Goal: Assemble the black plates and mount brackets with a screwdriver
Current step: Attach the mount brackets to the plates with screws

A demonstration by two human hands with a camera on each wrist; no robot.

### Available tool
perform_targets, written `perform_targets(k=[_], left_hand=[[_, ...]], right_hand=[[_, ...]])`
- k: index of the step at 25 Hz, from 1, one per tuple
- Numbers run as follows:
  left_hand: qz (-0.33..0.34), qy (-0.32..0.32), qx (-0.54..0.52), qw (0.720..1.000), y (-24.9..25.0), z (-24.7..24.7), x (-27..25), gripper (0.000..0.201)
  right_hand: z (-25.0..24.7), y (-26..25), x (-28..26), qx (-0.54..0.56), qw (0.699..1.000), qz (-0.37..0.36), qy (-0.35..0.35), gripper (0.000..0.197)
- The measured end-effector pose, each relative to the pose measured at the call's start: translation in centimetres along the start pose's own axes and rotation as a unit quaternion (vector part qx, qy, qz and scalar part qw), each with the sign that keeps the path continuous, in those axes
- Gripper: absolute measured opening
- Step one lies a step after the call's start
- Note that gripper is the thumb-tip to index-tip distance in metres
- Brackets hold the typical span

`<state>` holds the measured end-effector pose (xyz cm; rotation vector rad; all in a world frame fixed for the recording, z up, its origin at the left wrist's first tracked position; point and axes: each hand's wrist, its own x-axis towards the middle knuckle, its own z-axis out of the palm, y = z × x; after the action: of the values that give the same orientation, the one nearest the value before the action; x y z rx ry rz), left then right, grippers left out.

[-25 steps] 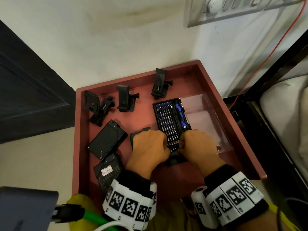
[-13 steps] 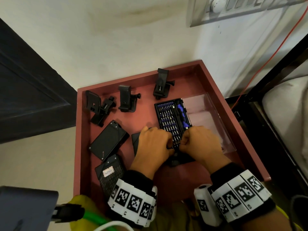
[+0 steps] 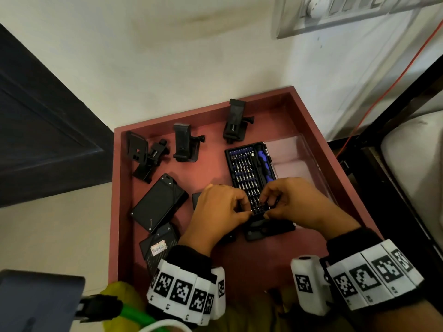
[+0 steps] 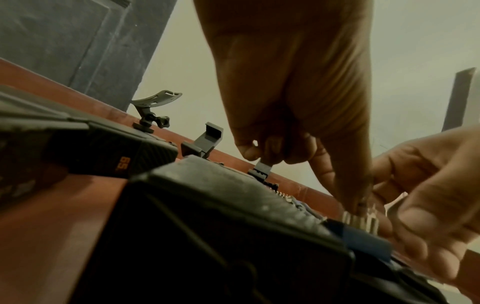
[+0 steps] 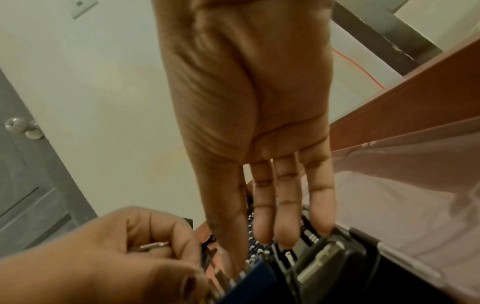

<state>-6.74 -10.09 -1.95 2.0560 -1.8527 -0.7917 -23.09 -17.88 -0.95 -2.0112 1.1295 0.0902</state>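
An open bit case [image 3: 249, 168] with a blue screwdriver [image 3: 265, 164] lies in the red tray [image 3: 115, 188]. Both hands meet over its near end. My left hand [image 3: 242, 207] has its fingers curled and holds a small silver bit [image 5: 153, 245], with the index finger [image 4: 348, 185] reaching down to the bit rows. My right hand [image 3: 266, 207] has straight fingers [image 5: 285, 226] touching the case. A black plate [image 3: 271, 230] lies just below the hands, partly hidden. Two more black plates [image 3: 159, 202] [image 3: 160, 245] lie to the left.
Three black mount brackets [image 3: 146, 159] [image 3: 183, 146] [image 3: 236, 123] stand along the tray's far side. The case's clear lid [image 3: 299, 159] lies open to the right. A wall is behind the tray, a dark door at left, a black frame at right.
Both hands have drawn their fingertips together over the near end of the bit case. The left hand has shifted slightly right toward the case.
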Motion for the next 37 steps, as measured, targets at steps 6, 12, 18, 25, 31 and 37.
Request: perform_targets(k=[6,12,18,25,31,37], left_hand=[[-0.036,0.047,-0.289,0.956,-0.8,-1.0,-0.3,0.016],[-0.120,0.136,-0.456,0.871,-1.2,-2.2,0.4,0.033],[-0.111,0.233,-0.535,0.804,-1.5,-2.3,0.2,0.033],[-0.026,0.249,-0.617,0.746,-0.3,-3.4,-0.2,0.048],[-0.021,0.174,-0.612,0.771,0.6,-2.5,-0.1,0.049],[-0.047,0.167,-0.551,0.816,-1.3,-3.0,-0.4,0.053]], right_hand=[[0.4,-0.6,0.5,0.097,0.995,-0.033,-0.006,0.011],[0.5,-2.3,0.8,0.381,0.923,-0.018,0.042,0.009],[1.4,-3.6,1.4,0.462,0.885,-0.024,0.047,0.010],[2.3,-4.6,1.5,0.490,0.869,-0.056,0.028,0.019],[2.6,-5.2,1.5,0.531,0.840,-0.106,0.036,0.010],[2.6,-5.1,1.9,0.574,0.810,-0.093,0.083,0.026]])
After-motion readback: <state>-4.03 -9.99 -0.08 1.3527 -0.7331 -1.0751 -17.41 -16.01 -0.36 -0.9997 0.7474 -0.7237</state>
